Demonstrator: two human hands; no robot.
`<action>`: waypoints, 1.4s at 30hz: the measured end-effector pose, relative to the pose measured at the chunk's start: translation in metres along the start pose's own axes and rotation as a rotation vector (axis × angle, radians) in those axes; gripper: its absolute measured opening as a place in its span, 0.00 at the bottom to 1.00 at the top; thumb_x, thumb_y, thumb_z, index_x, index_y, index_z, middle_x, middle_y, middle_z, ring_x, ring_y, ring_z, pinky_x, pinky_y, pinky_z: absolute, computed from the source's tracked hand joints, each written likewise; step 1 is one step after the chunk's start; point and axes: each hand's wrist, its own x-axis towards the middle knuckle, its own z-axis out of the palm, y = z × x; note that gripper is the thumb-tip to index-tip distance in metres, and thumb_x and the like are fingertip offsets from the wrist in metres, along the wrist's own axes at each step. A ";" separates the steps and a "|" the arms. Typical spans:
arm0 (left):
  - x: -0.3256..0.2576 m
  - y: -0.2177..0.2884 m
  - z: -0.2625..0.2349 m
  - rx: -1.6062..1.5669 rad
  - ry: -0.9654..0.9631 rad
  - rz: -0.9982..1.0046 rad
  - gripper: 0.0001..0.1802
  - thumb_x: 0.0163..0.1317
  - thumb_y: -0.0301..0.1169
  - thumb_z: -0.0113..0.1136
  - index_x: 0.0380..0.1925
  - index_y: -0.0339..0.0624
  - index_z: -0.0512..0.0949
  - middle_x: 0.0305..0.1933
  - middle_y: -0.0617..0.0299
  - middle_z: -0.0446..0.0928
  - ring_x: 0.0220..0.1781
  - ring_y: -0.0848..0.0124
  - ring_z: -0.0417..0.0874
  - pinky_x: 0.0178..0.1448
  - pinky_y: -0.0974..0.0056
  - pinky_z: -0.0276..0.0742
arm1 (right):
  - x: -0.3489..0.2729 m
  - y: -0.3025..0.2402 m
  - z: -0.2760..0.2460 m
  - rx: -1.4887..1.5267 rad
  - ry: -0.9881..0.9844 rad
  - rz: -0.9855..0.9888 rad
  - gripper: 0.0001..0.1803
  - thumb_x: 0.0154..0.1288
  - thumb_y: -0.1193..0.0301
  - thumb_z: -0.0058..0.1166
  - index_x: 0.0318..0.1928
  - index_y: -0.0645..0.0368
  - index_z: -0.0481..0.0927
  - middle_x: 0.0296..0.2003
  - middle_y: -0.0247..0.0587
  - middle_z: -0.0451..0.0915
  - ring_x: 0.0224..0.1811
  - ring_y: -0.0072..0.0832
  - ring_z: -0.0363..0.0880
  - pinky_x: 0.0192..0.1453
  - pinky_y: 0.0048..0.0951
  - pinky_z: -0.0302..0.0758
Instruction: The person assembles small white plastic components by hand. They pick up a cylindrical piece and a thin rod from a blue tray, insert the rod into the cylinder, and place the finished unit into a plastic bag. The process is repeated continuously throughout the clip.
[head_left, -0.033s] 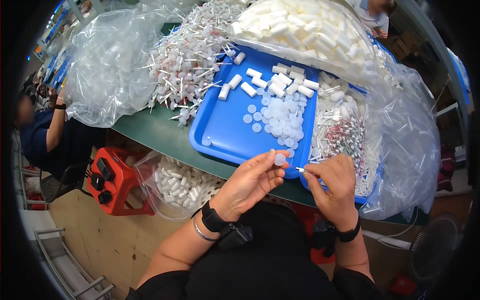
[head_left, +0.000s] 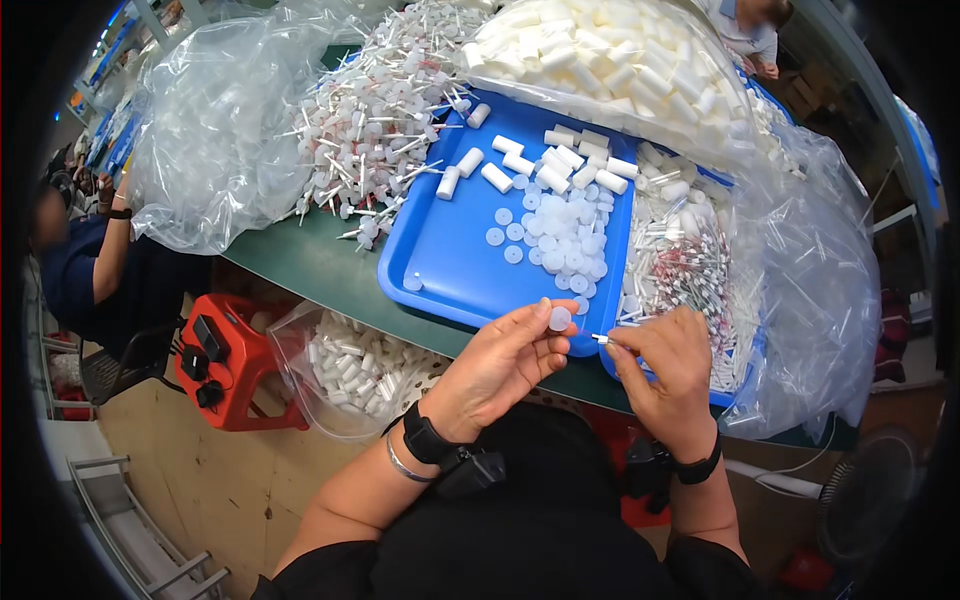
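Note:
Between the thumb and fingers of my left hand [head_left: 490, 375] is a translucent plastic disc [head_left: 560, 319], held over the near edge of the blue tray [head_left: 440, 245]. My right hand [head_left: 668, 375] pinches a thin white stick [head_left: 601, 340], its tip pointing left toward the disc but apart from it. Most of the stick is hidden by my fingers. In the tray lie a heap of similar discs [head_left: 570, 235] and several white foam-like cylinders [head_left: 497, 179]. Right of the tray, another blue tray holds many thin sticks [head_left: 690, 270], some with reddish parts.
A pile of assembled stick pieces [head_left: 375, 130] lies left of the tray on the green table [head_left: 300, 265]. Behind is a large bag of white cylinders [head_left: 610, 60]. Clear plastic bags [head_left: 220, 130] flank the table. Below stand a red stool [head_left: 225, 365] and a bag of cylinders [head_left: 355, 370].

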 end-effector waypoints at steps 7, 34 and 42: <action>-0.002 -0.005 0.011 0.202 0.073 0.051 0.19 0.74 0.36 0.58 0.58 0.34 0.76 0.44 0.63 0.81 0.43 0.78 0.81 0.51 0.71 0.79 | 0.002 -0.006 0.000 -0.007 -0.010 -0.020 0.07 0.55 0.78 0.68 0.34 0.56 0.83 0.26 0.33 0.77 0.30 0.34 0.72 0.39 0.36 0.64; 0.004 -0.030 0.008 0.115 0.044 -0.082 0.18 0.74 0.38 0.59 0.55 0.35 0.79 0.35 0.66 0.79 0.35 0.78 0.80 0.43 0.72 0.81 | -0.024 -0.002 0.013 0.337 -0.101 0.343 0.04 0.64 0.76 0.63 0.38 0.63 0.83 0.24 0.40 0.79 0.23 0.31 0.76 0.32 0.33 0.69; -0.001 -0.008 0.019 0.202 0.169 0.147 0.19 0.75 0.41 0.57 0.52 0.34 0.77 0.44 0.55 0.83 0.44 0.69 0.86 0.49 0.68 0.85 | -0.026 0.042 -0.021 0.093 -0.098 0.258 0.07 0.65 0.77 0.58 0.42 0.62 0.84 0.34 0.41 0.85 0.38 0.35 0.84 0.42 0.34 0.78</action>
